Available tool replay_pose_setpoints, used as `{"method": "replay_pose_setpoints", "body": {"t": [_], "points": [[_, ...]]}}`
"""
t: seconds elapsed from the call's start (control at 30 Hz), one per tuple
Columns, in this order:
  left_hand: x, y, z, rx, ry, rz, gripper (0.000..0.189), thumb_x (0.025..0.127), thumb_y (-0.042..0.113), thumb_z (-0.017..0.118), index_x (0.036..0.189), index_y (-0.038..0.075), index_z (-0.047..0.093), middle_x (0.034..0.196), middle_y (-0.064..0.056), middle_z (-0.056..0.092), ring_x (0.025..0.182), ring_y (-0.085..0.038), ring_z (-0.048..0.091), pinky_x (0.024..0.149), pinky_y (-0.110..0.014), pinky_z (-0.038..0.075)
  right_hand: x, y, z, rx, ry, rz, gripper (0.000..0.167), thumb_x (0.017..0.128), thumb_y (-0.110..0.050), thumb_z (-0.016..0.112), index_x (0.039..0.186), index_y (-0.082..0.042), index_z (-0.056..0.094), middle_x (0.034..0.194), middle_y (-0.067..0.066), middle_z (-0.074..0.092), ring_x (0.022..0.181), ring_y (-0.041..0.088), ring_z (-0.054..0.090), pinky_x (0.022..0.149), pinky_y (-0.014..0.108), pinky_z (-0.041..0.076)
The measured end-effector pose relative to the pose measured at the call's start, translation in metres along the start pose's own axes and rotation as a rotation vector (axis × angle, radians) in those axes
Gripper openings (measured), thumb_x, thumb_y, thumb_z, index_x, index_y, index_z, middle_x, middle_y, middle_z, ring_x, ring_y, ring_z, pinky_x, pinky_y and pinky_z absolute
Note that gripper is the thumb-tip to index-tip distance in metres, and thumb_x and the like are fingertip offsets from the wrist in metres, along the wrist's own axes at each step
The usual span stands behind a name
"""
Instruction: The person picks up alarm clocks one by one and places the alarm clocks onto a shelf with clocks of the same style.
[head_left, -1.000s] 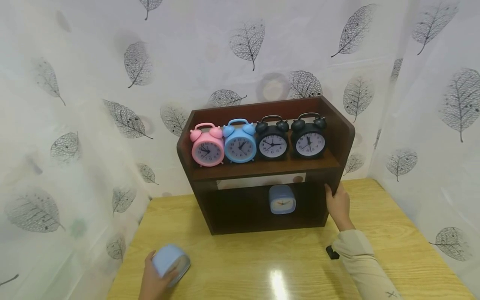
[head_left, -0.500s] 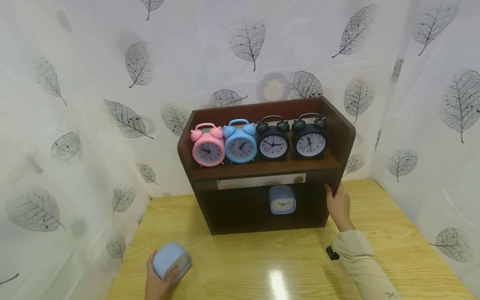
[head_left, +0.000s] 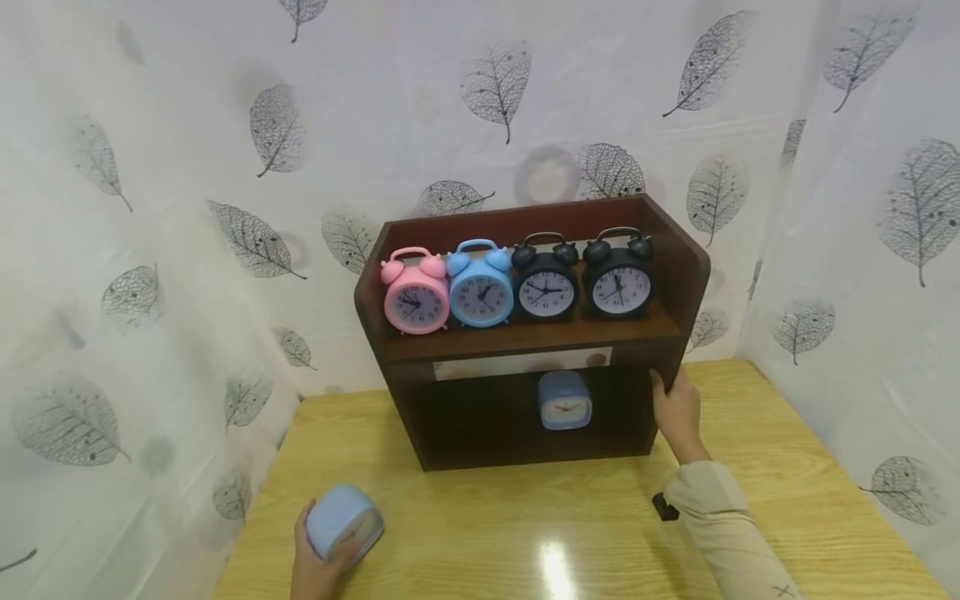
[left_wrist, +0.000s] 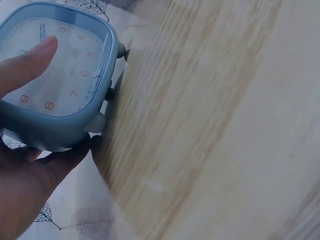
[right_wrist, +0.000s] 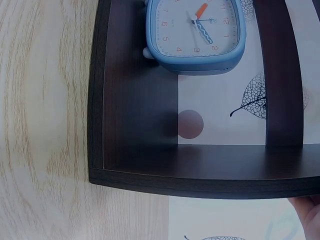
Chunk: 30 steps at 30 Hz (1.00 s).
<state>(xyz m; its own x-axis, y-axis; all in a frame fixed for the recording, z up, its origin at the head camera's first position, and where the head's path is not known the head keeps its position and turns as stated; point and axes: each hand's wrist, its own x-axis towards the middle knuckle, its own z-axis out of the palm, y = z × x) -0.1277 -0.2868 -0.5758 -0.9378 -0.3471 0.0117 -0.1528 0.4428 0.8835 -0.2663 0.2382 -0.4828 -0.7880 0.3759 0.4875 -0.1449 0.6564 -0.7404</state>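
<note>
My left hand [head_left: 315,562] holds a light blue square clock [head_left: 337,518] over the front left of the table. In the left wrist view its thumb lies across the numbered face of the clock [left_wrist: 65,82], with fingers underneath and behind. My right hand [head_left: 677,414] grips the right side panel of a dark brown two-tier shelf [head_left: 517,337]. Only a bit of that hand [right_wrist: 309,212] shows in the right wrist view, at the panel's outer side. Another light blue square clock [head_left: 565,400] stands on the lower tier, right of the middle.
The upper tier carries a pink twin-bell clock [head_left: 416,300], a blue one [head_left: 480,292] and two black ones, [head_left: 545,286] all in a row. A small black object [head_left: 664,506] lies by the right sleeve on the wooden table [head_left: 480,517]. Leaf-patterned sheeting [head_left: 420,108] closes off the back and sides.
The left hand has shifted slightly to the right with the clock and turned it a little. The right hand stays at the shelf's side panel.
</note>
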Motion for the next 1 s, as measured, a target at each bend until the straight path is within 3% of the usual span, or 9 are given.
{"method": "replay_pose_setpoints", "body": {"t": [0.13,0.37,0.47,0.67,0.83,1.0], "points": [[-0.001,0.0,-0.001,0.026,-0.004,0.001,0.101,0.071,0.013,0.08,0.147,0.007,0.013,0.135,-0.029,0.038,0.111,-0.034,0.046,0.085,-0.031,0.04,-0.001,-0.002,0.0,0.001,-0.01,0.002,0.03,0.093,-0.011,0.053,0.11,0.014,0.048,0.1,0.043,0.057,0.092,0.06,0.054,0.077,0.063,0.04],[0.0,0.002,0.005,0.031,-0.044,0.025,0.095,0.07,0.014,0.081,0.145,0.008,0.022,0.131,-0.024,0.046,0.097,-0.007,0.048,0.081,-0.028,0.042,-0.001,-0.002,0.0,-0.003,-0.012,0.01,0.031,0.093,-0.011,0.053,0.11,0.014,0.048,0.101,0.044,0.056,0.092,0.061,0.053,0.078,0.063,0.039],[0.002,0.004,0.01,0.018,-0.074,0.032,0.094,0.07,0.016,0.081,0.145,0.011,0.024,0.132,-0.021,0.047,0.101,-0.013,0.051,0.081,-0.031,0.044,-0.001,-0.001,0.0,-0.008,-0.004,0.009,0.031,0.092,-0.012,0.054,0.109,0.014,0.048,0.1,0.044,0.056,0.092,0.061,0.053,0.077,0.063,0.039],[0.003,0.013,0.019,0.021,-0.129,0.047,0.094,0.07,0.02,0.081,0.145,0.013,0.025,0.135,-0.023,0.045,0.112,-0.038,0.052,0.086,-0.042,0.045,-0.001,0.0,0.0,-0.005,-0.007,0.012,0.032,0.093,-0.012,0.053,0.11,0.014,0.049,0.101,0.044,0.056,0.092,0.061,0.053,0.077,0.063,0.039],[0.006,0.019,0.026,0.046,-0.125,0.104,0.094,0.068,0.02,0.083,0.144,0.011,0.028,0.133,-0.023,0.047,0.11,-0.036,0.054,0.085,-0.041,0.045,-0.001,0.0,0.0,0.005,-0.005,0.006,0.031,0.093,-0.012,0.053,0.109,0.014,0.049,0.1,0.044,0.056,0.092,0.061,0.053,0.077,0.063,0.039],[0.008,0.022,0.032,0.011,-0.125,0.124,0.093,0.066,0.019,0.084,0.142,0.013,0.031,0.132,-0.023,0.048,0.109,-0.036,0.054,0.083,-0.038,0.046,0.0,-0.001,-0.001,-0.001,-0.01,0.01,0.031,0.093,-0.012,0.053,0.11,0.014,0.049,0.101,0.043,0.057,0.092,0.06,0.053,0.078,0.063,0.039]]}}
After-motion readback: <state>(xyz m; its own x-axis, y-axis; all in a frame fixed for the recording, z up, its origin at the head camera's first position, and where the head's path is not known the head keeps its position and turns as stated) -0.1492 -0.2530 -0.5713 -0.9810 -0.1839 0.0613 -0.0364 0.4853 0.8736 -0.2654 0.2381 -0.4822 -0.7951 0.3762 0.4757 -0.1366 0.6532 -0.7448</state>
